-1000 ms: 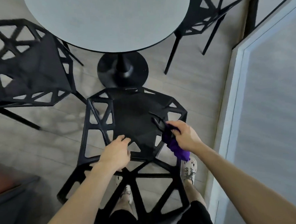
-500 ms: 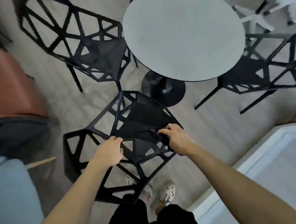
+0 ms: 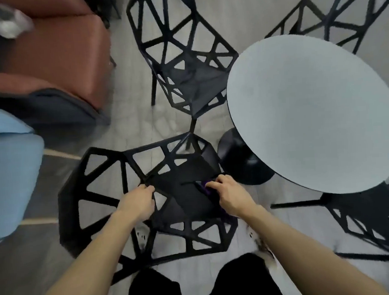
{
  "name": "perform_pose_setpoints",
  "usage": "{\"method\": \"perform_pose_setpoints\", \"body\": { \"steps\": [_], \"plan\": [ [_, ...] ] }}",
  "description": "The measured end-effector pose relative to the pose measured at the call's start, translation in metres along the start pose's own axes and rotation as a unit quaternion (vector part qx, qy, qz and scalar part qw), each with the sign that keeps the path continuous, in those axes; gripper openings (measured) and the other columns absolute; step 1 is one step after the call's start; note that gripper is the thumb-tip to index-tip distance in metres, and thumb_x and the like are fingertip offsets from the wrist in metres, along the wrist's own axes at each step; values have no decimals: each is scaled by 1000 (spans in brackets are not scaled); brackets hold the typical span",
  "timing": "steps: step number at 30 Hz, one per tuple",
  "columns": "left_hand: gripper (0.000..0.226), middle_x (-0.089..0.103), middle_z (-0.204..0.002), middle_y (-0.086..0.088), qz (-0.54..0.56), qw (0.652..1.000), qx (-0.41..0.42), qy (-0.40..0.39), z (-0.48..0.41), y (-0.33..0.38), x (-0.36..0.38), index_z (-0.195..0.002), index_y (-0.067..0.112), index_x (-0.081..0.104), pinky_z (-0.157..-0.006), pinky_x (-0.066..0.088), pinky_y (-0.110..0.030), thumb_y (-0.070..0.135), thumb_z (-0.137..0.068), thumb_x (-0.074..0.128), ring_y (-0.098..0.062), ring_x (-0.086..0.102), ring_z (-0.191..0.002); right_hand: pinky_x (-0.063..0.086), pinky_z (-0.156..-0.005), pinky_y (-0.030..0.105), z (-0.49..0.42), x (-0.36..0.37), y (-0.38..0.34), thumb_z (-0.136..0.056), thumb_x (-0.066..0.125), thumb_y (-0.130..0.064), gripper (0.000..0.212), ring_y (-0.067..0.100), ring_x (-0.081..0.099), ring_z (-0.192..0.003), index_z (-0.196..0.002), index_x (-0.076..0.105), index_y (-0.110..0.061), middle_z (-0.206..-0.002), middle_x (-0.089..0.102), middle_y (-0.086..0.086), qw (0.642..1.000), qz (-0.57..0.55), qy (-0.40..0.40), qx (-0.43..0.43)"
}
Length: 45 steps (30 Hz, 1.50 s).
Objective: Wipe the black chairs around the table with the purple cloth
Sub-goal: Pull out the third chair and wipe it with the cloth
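At the near centre, the left hand (image 3: 136,203) has its fingers curled around a strut at the left edge of the nearest black chair (image 3: 192,202), and the right hand (image 3: 231,196) has its fingers clamped on the purple cloth (image 3: 206,187), which is bunched against the right side of that chair's seat. Farther right stands the round table (image 3: 311,109), with a second black chair (image 3: 184,57) at its far left, a third (image 3: 361,210) at its near right, and a brown seat (image 3: 60,53) at the far left
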<state>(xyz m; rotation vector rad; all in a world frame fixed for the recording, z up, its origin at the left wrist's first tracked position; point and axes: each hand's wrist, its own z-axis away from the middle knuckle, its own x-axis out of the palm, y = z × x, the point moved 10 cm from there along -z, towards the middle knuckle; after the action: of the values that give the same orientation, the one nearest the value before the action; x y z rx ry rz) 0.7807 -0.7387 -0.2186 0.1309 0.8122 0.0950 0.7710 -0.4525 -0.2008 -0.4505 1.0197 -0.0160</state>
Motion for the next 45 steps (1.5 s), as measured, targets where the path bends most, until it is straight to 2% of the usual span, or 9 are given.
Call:
{"method": "perform_pose_setpoints", "body": {
  "steps": [7, 14, 17, 20, 22, 27, 32, 36, 45],
  "plan": [
    [46, 57, -148, -8, 130, 971, -192, 61, 58, 49, 86, -152, 22, 51, -102, 54, -47, 29, -107, 47, -36, 60, -130, 51, -100, 39, -16, 44, 51, -96, 61, -7, 64, 28, 47, -125, -153, 53, -35, -129, 52, 3, 983, 59, -90, -146],
    [50, 50, -155, -9, 257, 926, -277, 12, 122, 134, 219, -158, 23, 45, -109, 50, -42, 29, -108, 47, -33, 56, -136, 48, -110, 40, 19, 68, 77, -101, 54, -3, 58, 29, 49, -128, -153, 57, -29, -134, 57, 5, 972, 56, -117, -196],
    [47, 60, -147, -7, 290, 911, -295, 4, 130, 157, 263, -154, 25, 50, -106, 52, -40, 31, -108, 47, -30, 62, -128, 47, -113, 39, 27, 86, 82, -102, 54, -4, 57, 26, 47, -135, -153, 57, -27, -139, 57, 3, 969, 62, -120, -207],
    [43, 71, -132, -2, 370, 867, -334, 20, 126, 170, 297, -145, 25, 58, -99, 57, -39, 39, -106, 48, -28, 68, -118, 46, -113, 36, 26, 103, 83, -102, 54, -3, 57, 25, 46, -136, -154, 56, -27, -140, 56, 3, 967, 78, -118, -214],
    [43, 76, -124, -1, 457, 814, -358, 26, 115, 183, 322, -140, 22, 62, -96, 55, -34, 46, -105, 55, -27, 69, -117, 48, -112, 37, 24, 116, 85, -102, 53, -2, 58, 26, 48, -134, -154, 56, -27, -137, 57, 3, 965, 81, -124, -215],
    [59, 72, -129, -5, 608, 686, -397, 48, 70, 214, 370, -137, 20, 66, -91, 50, -28, 61, -94, 71, -25, 68, -112, 51, -109, 44, 8, 137, 87, -102, 51, 0, 59, 25, 50, -131, -154, 55, -28, -133, 57, 2, 967, 72, -118, -216],
    [32, 76, -95, -8, 630, 636, -413, 168, 23, 193, 389, -108, 10, 72, -80, 55, -38, 40, -107, 60, -34, 71, -96, 52, -103, 43, -13, 153, 68, -108, 50, -6, 43, 23, 52, -127, -146, 59, -23, -129, 62, 0, 958, 60, -94, -265],
    [34, 73, -80, -9, 559, 652, -451, 243, 19, 183, 399, -89, 10, 63, -70, 54, -42, 33, -109, 50, -35, 68, -78, 55, -96, 41, -28, 161, 48, -108, 55, -11, 27, 20, 57, -122, -133, 58, -21, -121, 65, 1, 955, 28, -67, -288],
    [33, 63, -75, -12, 472, 620, -523, 346, 103, 90, 435, -96, 8, 63, -68, 48, -45, 28, -114, 44, -44, 62, -76, 52, -94, 39, -31, 211, -4, -108, 58, -14, 22, 24, 59, -117, -130, 59, -20, -119, 66, 3, 931, -6, -27, -363]
  ]
}}
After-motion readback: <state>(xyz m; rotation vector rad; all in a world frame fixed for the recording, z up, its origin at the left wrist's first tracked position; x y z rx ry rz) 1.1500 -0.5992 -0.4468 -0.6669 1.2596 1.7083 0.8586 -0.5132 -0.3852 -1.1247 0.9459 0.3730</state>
